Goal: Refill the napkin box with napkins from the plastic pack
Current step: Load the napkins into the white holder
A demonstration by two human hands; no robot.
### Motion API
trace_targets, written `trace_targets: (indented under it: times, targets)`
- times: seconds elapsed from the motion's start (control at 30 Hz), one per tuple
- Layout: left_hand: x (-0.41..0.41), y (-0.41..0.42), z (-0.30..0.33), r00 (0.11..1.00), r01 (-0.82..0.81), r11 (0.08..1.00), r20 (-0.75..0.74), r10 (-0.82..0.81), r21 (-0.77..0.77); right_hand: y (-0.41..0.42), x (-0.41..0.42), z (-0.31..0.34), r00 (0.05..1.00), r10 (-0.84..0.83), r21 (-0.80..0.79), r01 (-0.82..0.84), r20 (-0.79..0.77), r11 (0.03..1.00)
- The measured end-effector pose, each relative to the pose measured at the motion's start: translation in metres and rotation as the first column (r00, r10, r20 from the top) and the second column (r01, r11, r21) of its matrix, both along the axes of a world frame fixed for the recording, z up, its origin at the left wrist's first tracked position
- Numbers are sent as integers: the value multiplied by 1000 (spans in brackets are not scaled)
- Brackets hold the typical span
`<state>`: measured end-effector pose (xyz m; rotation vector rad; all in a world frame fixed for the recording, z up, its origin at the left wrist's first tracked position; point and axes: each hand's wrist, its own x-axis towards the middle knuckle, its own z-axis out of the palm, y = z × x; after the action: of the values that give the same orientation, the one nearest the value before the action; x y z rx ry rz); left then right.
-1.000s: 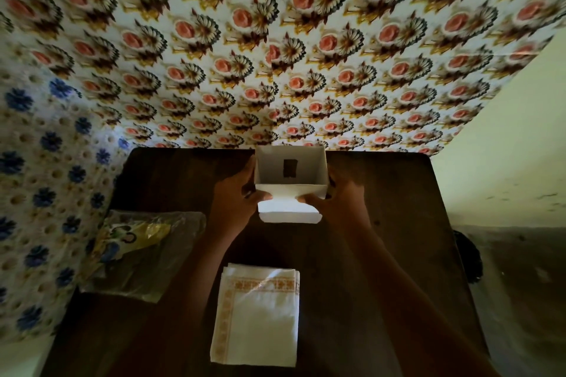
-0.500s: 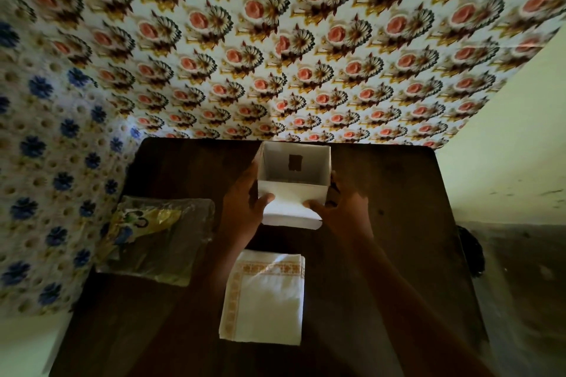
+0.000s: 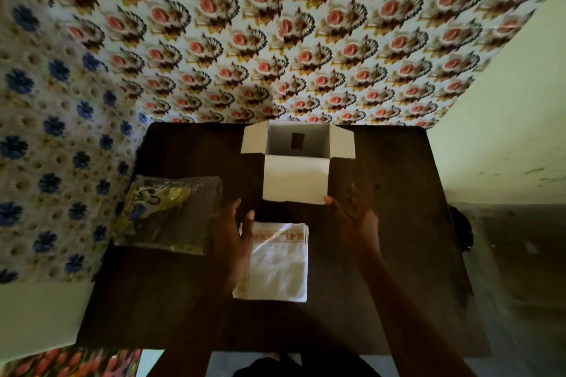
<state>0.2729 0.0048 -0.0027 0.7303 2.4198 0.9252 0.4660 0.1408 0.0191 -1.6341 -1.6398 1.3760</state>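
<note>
A single head-worn wide-angle view looks forward and steeply down on the dark worktop [image 3: 382, 254] from above its near edge. It faces the far edge, where patterned wall covering [image 3: 275, 40] rises. The view sits close: both forearms enter from the bottom, and the whole worktop fits in frame.

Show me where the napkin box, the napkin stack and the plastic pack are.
napkin box [image 3: 295, 182]: head view, on its near flap.
napkin stack [image 3: 280, 266]: head view, on the middle of the top napkin.
plastic pack [image 3: 171, 214]: head view, on the middle of the wrapper.
</note>
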Motion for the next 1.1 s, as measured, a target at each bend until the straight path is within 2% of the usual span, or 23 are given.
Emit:
trace_targets:
  times: [0.03,0.1,0.17,0.2,0.3,0.4,0.57,0.6,0.7,0.77,0.93,1.0,1.1]
  targets:
    - [1,-9,-8,1000,2,998,-31,-4,-60,-8,2,-10,999,3,-36,-2,34,999]
    - [-1,-25,-31,1000,-22,978,-1,22,-206,-23,4,-27,995,33,-112,-23,93,993]
    - [-2,-39,-54,990,-51,931,104,95,-361,-36,4,-43,993,56,-174,-37,104,984]
    - [-3,-44,-63,976,-47,924,180,124,-379,-45,0,-50,991,78,-181,-57,111,982]
    - [5,-43,-61,925,-82,956,335,178,-282,-63,-2,-63,974,164,-214,-129,155,968]
    - [6,-38,-63,927,-70,955,334,168,-287,-74,-10,-72,977,152,-237,-113,152,965]
    - [6,-34,-63,894,-41,967,423,148,-251,-86,-23,-80,965,161,-224,-113,207,968]
    - [8,-34,-62,900,-36,972,415,132,-231,-88,-24,-81,968,143,-223,-96,204,970]
    - [17,-37,-67,970,79,967,243,-18,-241,-89,-23,-88,973,109,-223,-62,206,973]
    - [22,-42,-67,961,92,985,274,-50,-143,-90,-21,-89,977,100,-227,-56,187,972]
    - [19,-54,-57,867,45,998,495,-62,47,-92,-14,-90,981,138,-205,-108,135,973]
    - [11,-58,-46,771,-54,995,636,-13,86,-92,-12,-86,993,116,-285,-105,23,953]
    - [-2,-64,-20,652,-102,988,758,-21,114,-97,-6,-72,973,-89,-464,-21,-214,886]
